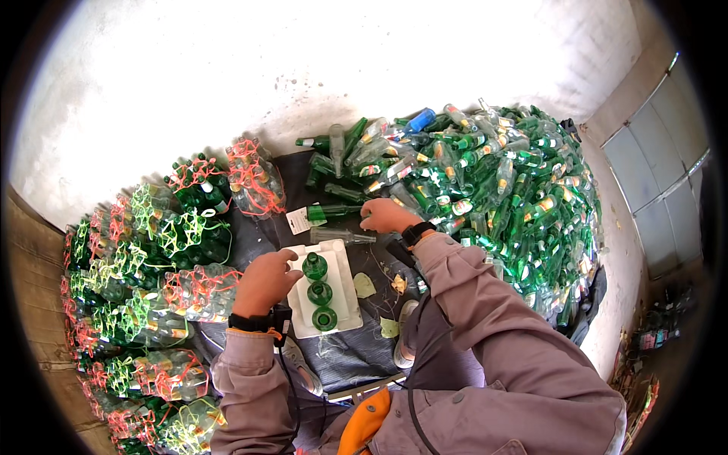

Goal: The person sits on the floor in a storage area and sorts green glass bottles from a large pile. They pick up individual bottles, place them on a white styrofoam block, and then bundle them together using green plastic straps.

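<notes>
Three green glass bottles [320, 292] stand upright in a row on a white foam board [348, 307] between the feet. Beside the rearmost one is my left hand [266, 281], fingers apart, holding nothing. My right hand [388, 216] has its fingers at the neck of a green glass bottle [335, 211] lying on its side; whether they grip it cannot be made out. Just below that bottle lies a clear glass bottle [341, 236]. A white card with writing [298, 221] is by the green bottle's base.
A large heap of loose glass bottles [500, 187] rises at the right against the wall. Bundles of bottles tied with red and yellow-green twine [170, 296] fill the left. Dry leaves [364, 285] lie on the dark ground sheet [347, 364].
</notes>
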The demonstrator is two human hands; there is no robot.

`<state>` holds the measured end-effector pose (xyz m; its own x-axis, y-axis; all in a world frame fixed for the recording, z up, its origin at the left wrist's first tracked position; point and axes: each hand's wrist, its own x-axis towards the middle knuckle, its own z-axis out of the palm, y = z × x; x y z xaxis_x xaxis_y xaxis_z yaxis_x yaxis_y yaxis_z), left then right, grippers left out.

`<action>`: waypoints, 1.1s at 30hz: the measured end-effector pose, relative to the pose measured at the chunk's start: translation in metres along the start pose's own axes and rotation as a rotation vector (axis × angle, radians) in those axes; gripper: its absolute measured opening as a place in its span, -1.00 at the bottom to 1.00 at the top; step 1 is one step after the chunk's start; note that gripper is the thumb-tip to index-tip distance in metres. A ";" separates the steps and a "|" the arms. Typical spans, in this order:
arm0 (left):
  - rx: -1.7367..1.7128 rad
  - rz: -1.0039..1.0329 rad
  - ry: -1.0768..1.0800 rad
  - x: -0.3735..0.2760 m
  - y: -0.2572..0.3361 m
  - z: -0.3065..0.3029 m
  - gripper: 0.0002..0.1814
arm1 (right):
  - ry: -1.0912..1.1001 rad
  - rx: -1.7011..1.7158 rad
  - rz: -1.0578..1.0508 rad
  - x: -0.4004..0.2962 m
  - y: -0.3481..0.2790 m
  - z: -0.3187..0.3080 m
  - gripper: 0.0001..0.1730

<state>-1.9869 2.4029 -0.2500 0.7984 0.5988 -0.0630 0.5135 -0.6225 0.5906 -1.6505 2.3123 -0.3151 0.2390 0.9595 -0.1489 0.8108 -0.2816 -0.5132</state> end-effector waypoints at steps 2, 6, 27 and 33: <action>0.015 -0.012 -0.006 -0.001 0.001 0.000 -0.60 | -0.096 0.072 0.123 -0.002 0.009 -0.004 -0.62; 0.012 -0.020 -0.009 0.001 0.005 0.001 -0.59 | -0.196 0.205 0.282 -0.003 0.043 -0.007 -0.68; 0.022 -0.106 -0.089 0.008 0.005 0.000 -0.58 | -0.223 -0.463 0.260 0.041 0.186 0.077 -0.84; 0.038 -0.116 -0.082 0.013 0.010 -0.004 -0.60 | -0.224 -0.450 0.277 0.056 0.213 0.098 -0.78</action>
<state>-1.9722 2.4067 -0.2416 0.7551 0.6256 -0.1959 0.6143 -0.5708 0.5448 -1.5167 2.3064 -0.5153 0.3958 0.8127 -0.4277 0.8932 -0.4490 -0.0265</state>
